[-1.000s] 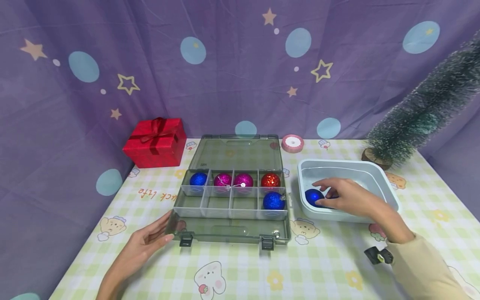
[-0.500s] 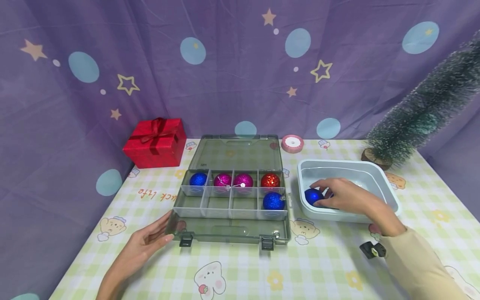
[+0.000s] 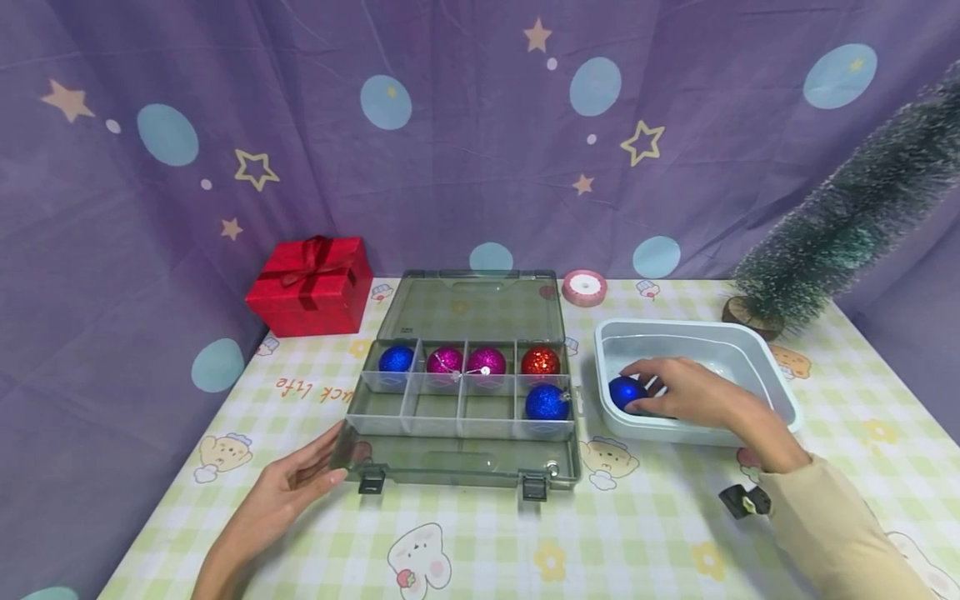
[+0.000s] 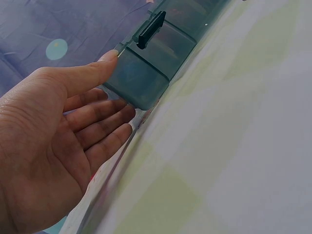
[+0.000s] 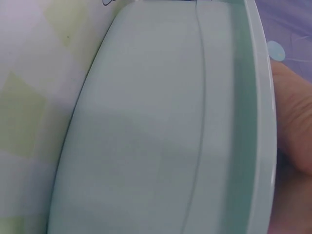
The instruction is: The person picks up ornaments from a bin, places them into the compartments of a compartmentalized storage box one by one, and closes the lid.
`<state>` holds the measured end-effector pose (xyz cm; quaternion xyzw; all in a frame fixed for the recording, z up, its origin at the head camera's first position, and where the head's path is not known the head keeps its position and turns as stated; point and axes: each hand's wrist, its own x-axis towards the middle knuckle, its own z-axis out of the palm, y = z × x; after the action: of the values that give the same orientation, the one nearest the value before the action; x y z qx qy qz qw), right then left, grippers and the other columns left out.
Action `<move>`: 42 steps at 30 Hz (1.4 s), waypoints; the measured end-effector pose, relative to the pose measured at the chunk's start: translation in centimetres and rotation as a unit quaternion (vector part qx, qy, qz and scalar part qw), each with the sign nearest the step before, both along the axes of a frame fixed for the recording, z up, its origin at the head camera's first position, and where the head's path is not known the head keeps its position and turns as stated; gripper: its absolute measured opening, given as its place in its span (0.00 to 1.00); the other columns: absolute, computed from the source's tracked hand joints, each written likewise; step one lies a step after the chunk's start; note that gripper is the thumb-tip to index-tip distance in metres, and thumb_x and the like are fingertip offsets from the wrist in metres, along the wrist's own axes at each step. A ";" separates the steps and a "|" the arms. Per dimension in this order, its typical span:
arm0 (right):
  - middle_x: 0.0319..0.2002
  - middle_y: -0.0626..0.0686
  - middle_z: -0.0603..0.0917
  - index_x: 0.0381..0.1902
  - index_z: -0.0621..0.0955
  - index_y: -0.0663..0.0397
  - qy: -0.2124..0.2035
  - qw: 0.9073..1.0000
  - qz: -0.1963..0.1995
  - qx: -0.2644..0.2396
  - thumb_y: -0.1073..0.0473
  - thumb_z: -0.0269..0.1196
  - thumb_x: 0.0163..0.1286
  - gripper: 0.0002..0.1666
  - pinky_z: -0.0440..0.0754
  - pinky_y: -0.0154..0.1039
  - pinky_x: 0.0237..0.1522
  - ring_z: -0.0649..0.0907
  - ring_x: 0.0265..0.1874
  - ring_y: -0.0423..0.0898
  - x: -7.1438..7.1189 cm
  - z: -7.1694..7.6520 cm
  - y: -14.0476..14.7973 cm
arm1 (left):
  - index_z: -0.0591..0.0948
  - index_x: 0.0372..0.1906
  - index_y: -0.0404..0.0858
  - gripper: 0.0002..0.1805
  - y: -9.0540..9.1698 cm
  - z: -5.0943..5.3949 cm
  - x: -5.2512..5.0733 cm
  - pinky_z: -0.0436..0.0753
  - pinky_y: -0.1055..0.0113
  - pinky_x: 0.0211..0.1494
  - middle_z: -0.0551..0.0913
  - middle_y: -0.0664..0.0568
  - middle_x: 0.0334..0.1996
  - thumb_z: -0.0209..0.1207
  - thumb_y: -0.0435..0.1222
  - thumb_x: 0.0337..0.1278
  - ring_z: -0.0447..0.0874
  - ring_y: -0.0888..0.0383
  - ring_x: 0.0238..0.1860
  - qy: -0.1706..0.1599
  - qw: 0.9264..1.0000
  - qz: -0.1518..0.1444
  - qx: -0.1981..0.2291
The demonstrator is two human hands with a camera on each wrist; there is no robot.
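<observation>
My right hand [image 3: 693, 393] reaches into the light blue bin [image 3: 697, 429], thumb and fingers curled against a blue ball [image 3: 625, 392] at its left end. In the right wrist view the bin's wall [image 5: 146, 117] hides the fingertips; part of the hand [image 5: 295, 117] shows behind the rim. My left hand [image 3: 281, 492] rests at the front left corner of the divided case [image 3: 457, 479], fingers extended. In the left wrist view the thumb of that hand [image 4: 73, 122] touches the case's edge [image 4: 139, 80]. Blue, magenta and red glitter balls lie in the case's compartments.
A red gift box [image 3: 311, 287] stands at the back left. Behind the case and bin lies a pink ribbon roll [image 3: 584, 287]. An artificial tree [image 3: 840, 225] leans at the right. The case's lid [image 3: 476, 308] lies back behind the compartments.
My right hand has shifted slightly, its fingers now closer around the blue ball, and its sleeve has moved left. The left hand and the case have stayed put.
</observation>
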<state>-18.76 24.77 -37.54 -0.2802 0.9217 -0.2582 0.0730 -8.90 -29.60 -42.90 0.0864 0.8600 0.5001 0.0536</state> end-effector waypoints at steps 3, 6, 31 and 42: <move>0.41 0.50 0.88 0.57 0.83 0.65 -0.006 1.000 -0.008 -0.009 0.54 0.74 0.67 0.27 0.84 0.49 0.44 0.86 0.41 0.49 0.2 -0.1 0.3 | 0.66 0.79 0.35 0.35 -0.1 -0.1 0.0 0.77 0.76 0.59 0.67 0.40 0.74 0.63 0.40 0.73 0.70 0.54 0.69 0.010 1.000 -0.008 0.002; 0.43 0.50 0.88 0.59 0.83 0.65 -0.011 0.999 -0.017 -0.027 0.53 0.73 0.68 0.27 0.85 0.47 0.44 0.86 0.43 0.49 0.4 0.1 0.6 | 0.66 0.79 0.35 0.35 -0.1 -0.2 0.0 0.77 0.76 0.58 0.67 0.39 0.74 0.63 0.39 0.73 0.70 0.68 0.66 0.014 1.000 -0.011 0.007; 0.53 0.55 0.87 0.66 0.81 0.57 0.030 0.988 -0.074 -0.132 0.57 0.73 0.70 0.29 0.87 0.37 0.43 0.88 0.47 0.50 1.3 2.9 1.1 | 0.66 0.78 0.34 0.38 0.2 0.2 0.1 0.73 0.80 0.61 0.67 0.41 0.75 0.65 0.43 0.72 0.64 0.45 0.72 -0.015 1.000 0.011 0.002; 0.58 0.54 0.86 0.67 0.81 0.52 0.050 0.982 -0.075 -0.164 0.57 0.72 0.71 0.28 0.85 0.34 0.47 0.87 0.47 0.50 1.3 3.0 -0.2 | 0.65 0.78 0.34 0.37 0.2 0.2 0.1 0.73 0.80 0.61 0.67 0.41 0.75 0.64 0.43 0.72 0.65 0.44 0.72 -0.015 1.000 0.012 0.003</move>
<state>-17.45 24.58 -34.56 -0.2310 0.8878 -0.3961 -0.0399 -8.84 -29.39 -42.69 0.0689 0.8585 0.5045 0.0605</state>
